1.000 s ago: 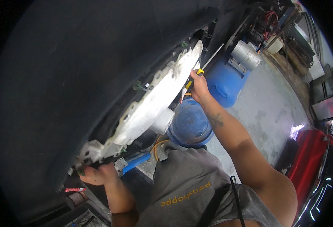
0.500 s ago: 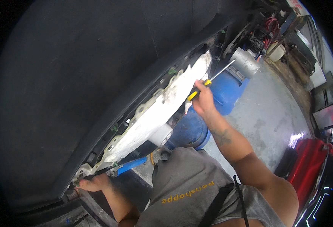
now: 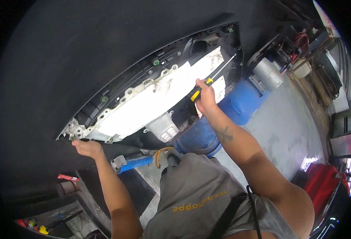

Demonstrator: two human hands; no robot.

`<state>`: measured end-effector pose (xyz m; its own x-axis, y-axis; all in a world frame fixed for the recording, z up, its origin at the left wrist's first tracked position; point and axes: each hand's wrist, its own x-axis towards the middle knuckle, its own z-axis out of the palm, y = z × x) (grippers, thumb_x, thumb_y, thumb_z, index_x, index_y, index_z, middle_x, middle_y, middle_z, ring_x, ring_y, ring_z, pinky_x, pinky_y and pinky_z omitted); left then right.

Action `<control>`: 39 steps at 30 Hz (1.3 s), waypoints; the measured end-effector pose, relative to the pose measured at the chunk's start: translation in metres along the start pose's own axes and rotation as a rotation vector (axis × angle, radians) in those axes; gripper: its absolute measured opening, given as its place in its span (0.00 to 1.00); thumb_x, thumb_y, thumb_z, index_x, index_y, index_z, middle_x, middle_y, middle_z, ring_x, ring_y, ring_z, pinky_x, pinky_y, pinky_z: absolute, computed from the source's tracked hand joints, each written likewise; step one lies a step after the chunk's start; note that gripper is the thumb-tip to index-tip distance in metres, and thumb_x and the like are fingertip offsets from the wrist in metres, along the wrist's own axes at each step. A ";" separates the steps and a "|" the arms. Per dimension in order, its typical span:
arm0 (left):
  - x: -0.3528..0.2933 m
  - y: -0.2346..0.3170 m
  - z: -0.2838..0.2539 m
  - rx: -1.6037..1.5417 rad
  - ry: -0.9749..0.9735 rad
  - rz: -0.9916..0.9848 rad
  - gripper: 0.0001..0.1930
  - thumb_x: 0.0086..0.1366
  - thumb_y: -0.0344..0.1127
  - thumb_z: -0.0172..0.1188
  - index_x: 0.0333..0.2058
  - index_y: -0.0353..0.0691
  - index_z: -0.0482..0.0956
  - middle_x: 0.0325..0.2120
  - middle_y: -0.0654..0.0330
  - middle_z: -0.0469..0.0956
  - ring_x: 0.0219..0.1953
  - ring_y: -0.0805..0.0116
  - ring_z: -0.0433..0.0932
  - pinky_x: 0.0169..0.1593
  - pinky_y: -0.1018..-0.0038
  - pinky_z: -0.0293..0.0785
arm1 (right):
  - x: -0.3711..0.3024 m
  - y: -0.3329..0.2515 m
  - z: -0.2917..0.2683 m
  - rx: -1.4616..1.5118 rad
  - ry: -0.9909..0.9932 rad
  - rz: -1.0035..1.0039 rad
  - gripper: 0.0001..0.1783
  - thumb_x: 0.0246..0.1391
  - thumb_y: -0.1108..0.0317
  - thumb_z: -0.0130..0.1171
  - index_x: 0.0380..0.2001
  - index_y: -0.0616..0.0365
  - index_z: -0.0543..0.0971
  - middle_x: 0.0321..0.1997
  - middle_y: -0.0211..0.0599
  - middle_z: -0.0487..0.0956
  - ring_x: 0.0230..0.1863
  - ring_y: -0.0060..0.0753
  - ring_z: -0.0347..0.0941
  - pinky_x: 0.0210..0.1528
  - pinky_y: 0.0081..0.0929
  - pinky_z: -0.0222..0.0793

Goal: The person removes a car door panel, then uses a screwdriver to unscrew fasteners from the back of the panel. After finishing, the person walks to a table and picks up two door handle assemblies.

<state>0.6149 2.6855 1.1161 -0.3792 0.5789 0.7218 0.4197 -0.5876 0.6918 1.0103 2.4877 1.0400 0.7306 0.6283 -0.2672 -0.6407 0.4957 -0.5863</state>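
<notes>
A large curved black car trim panel [image 3: 107, 51] spreads across the upper left. Its opening shows green clips [image 3: 104, 99] and a long white-covered strip [image 3: 143, 107] with a pale, holed edge. My left hand [image 3: 88, 149] is closed at the panel's lower left corner, fingertips beside a green clip; part of its grip is hidden. In my right hand [image 3: 205, 99] is a screwdriver [image 3: 209, 81] with a yellow and black handle, its shaft pointing up and right. That hand is by the strip's right side. A light grey vented box [image 3: 163, 127] sits under the strip.
Blue drums [image 3: 197, 139] stand below the panel on a grey floor [image 3: 277, 131], near a silver cylindrical motor [image 3: 268, 74]. A blue tube-shaped part [image 3: 135, 163] lies below the strip. A red car part [image 3: 321, 183] is at lower right; shelved clutter lines the far right.
The panel has tilted, showing more of its inner side and the vented box. My left hand has risen with its lower left corner. My right hand, still holding the screwdriver, has shifted slightly left.
</notes>
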 end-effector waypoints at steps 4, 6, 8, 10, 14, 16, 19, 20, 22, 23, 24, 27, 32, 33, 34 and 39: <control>0.004 -0.001 -0.005 -0.038 0.007 0.038 0.27 0.79 0.49 0.40 0.22 0.35 0.58 0.23 0.67 0.59 0.30 0.68 0.58 0.34 0.66 0.58 | 0.004 0.011 -0.007 0.000 0.030 -0.019 0.07 0.61 0.70 0.61 0.31 0.51 0.73 0.35 0.31 0.77 0.40 0.30 0.74 0.47 0.33 0.70; 0.007 0.005 -0.008 -0.029 -0.043 0.212 0.23 0.78 0.45 0.42 0.24 0.35 0.59 0.24 0.66 0.60 0.30 0.69 0.58 0.35 0.67 0.59 | 0.003 0.013 -0.011 0.020 0.017 -0.023 0.04 0.61 0.69 0.61 0.35 0.53 0.75 0.36 0.32 0.77 0.39 0.31 0.74 0.48 0.33 0.71; 0.000 0.016 -0.007 -0.032 -0.013 0.112 0.23 0.78 0.45 0.42 0.25 0.36 0.59 0.24 0.64 0.59 0.30 0.69 0.58 0.36 0.68 0.60 | -0.004 0.014 -0.008 0.032 0.025 -0.029 0.04 0.62 0.68 0.60 0.37 0.53 0.75 0.35 0.31 0.76 0.38 0.31 0.74 0.47 0.33 0.71; -0.002 0.008 -0.017 -0.017 -0.006 0.041 0.21 0.78 0.48 0.42 0.30 0.37 0.66 0.25 0.67 0.60 0.28 0.74 0.59 0.33 0.73 0.59 | -0.004 0.011 -0.023 -0.021 0.047 -0.065 0.03 0.63 0.68 0.59 0.37 0.52 0.75 0.34 0.30 0.75 0.36 0.29 0.72 0.44 0.31 0.70; -0.024 0.029 -0.039 -0.149 0.082 -0.479 0.20 0.77 0.52 0.45 0.37 0.40 0.72 0.25 0.70 0.62 0.25 0.79 0.59 0.29 0.77 0.57 | -0.014 0.008 -0.036 -0.147 0.060 -0.101 0.04 0.66 0.66 0.59 0.36 0.51 0.75 0.35 0.27 0.74 0.36 0.23 0.70 0.41 0.27 0.67; -0.033 0.023 -0.060 -0.267 0.077 -0.782 0.16 0.73 0.51 0.49 0.37 0.44 0.72 0.22 0.70 0.63 0.22 0.78 0.59 0.26 0.76 0.57 | -0.022 0.002 -0.036 -0.184 0.092 -0.113 0.05 0.65 0.66 0.60 0.36 0.52 0.75 0.35 0.27 0.74 0.37 0.23 0.70 0.42 0.28 0.67; -0.065 -0.016 -0.106 -0.476 -0.005 -1.298 0.05 0.64 0.37 0.49 0.35 0.45 0.71 0.23 0.66 0.67 0.21 0.76 0.64 0.22 0.78 0.60 | -0.036 -0.003 -0.045 -0.252 0.141 -0.158 0.07 0.64 0.64 0.62 0.38 0.53 0.75 0.36 0.26 0.74 0.37 0.21 0.69 0.43 0.28 0.67; -0.083 -0.014 -0.113 -0.476 -0.010 -1.450 0.04 0.60 0.31 0.48 0.34 0.44 0.70 0.26 0.64 0.69 0.21 0.75 0.66 0.20 0.80 0.61 | -0.046 -0.002 -0.050 -0.296 0.150 -0.189 0.08 0.64 0.63 0.62 0.38 0.53 0.75 0.36 0.26 0.74 0.37 0.21 0.69 0.43 0.27 0.67; -0.129 -0.029 -0.143 -0.577 -0.150 -1.580 0.14 0.50 0.21 0.48 0.36 0.41 0.70 0.28 0.58 0.72 0.24 0.69 0.71 0.24 0.79 0.69 | -0.067 0.002 -0.070 -0.486 0.103 -0.180 0.09 0.63 0.61 0.63 0.38 0.54 0.76 0.34 0.26 0.75 0.35 0.19 0.69 0.41 0.24 0.67; -0.147 -0.019 -0.147 -0.539 -0.160 -1.737 0.16 0.48 0.18 0.47 0.37 0.38 0.68 0.32 0.56 0.72 0.28 0.65 0.73 0.27 0.77 0.74 | -0.078 0.006 -0.090 -0.626 0.067 -0.158 0.10 0.63 0.61 0.64 0.38 0.54 0.77 0.32 0.25 0.75 0.34 0.19 0.70 0.39 0.23 0.67; -0.167 -0.010 -0.148 -0.463 -0.120 -1.787 0.16 0.48 0.17 0.47 0.38 0.37 0.68 0.31 0.54 0.73 0.28 0.63 0.73 0.28 0.76 0.75 | -0.096 0.011 -0.101 -0.754 0.021 -0.106 0.10 0.64 0.61 0.63 0.37 0.54 0.77 0.30 0.25 0.75 0.32 0.19 0.70 0.36 0.22 0.66; -0.208 0.007 -0.156 -0.558 -0.357 -1.873 0.16 0.58 0.16 0.47 0.42 0.41 0.67 0.34 0.51 0.76 0.26 0.68 0.70 0.24 0.78 0.67 | -0.148 0.022 -0.130 -0.990 -0.214 0.014 0.10 0.64 0.61 0.63 0.35 0.55 0.77 0.27 0.24 0.75 0.27 0.18 0.69 0.29 0.20 0.64; -0.192 0.068 -0.110 -0.656 -0.733 -1.755 0.12 0.68 0.22 0.54 0.46 0.43 0.66 0.46 0.44 0.79 0.27 0.72 0.71 0.23 0.83 0.66 | -0.205 0.015 -0.120 -1.199 -0.468 0.387 0.09 0.63 0.63 0.63 0.36 0.57 0.79 0.28 0.30 0.78 0.28 0.22 0.70 0.31 0.25 0.67; -0.182 0.075 -0.102 -0.673 -0.797 -1.716 0.13 0.69 0.26 0.56 0.49 0.43 0.66 0.48 0.43 0.79 0.26 0.74 0.71 0.22 0.84 0.65 | -0.208 0.012 -0.111 -1.261 -0.539 0.315 0.10 0.63 0.63 0.64 0.37 0.57 0.79 0.29 0.32 0.78 0.28 0.24 0.71 0.33 0.27 0.67; -0.173 0.082 -0.095 -0.685 -0.861 -1.679 0.14 0.71 0.29 0.58 0.52 0.42 0.67 0.50 0.42 0.78 0.26 0.76 0.71 0.22 0.85 0.65 | -0.214 0.010 -0.103 -1.321 -0.606 0.246 0.10 0.62 0.63 0.64 0.39 0.58 0.79 0.29 0.34 0.79 0.28 0.27 0.72 0.34 0.29 0.68; -0.120 0.108 -0.067 -0.670 -0.939 -1.329 0.28 0.73 0.41 0.59 0.66 0.40 0.61 0.51 0.45 0.79 0.23 0.84 0.72 0.18 0.88 0.61 | -0.268 -0.012 -0.014 -1.327 -0.598 0.031 0.17 0.62 0.60 0.64 0.49 0.57 0.78 0.39 0.48 0.82 0.37 0.40 0.80 0.44 0.36 0.73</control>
<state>0.6505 2.5151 1.1055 0.5094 0.7745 -0.3750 -0.2236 0.5399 0.8115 0.8252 2.3050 1.1079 0.3032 0.9433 -0.1353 0.2727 -0.2219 -0.9362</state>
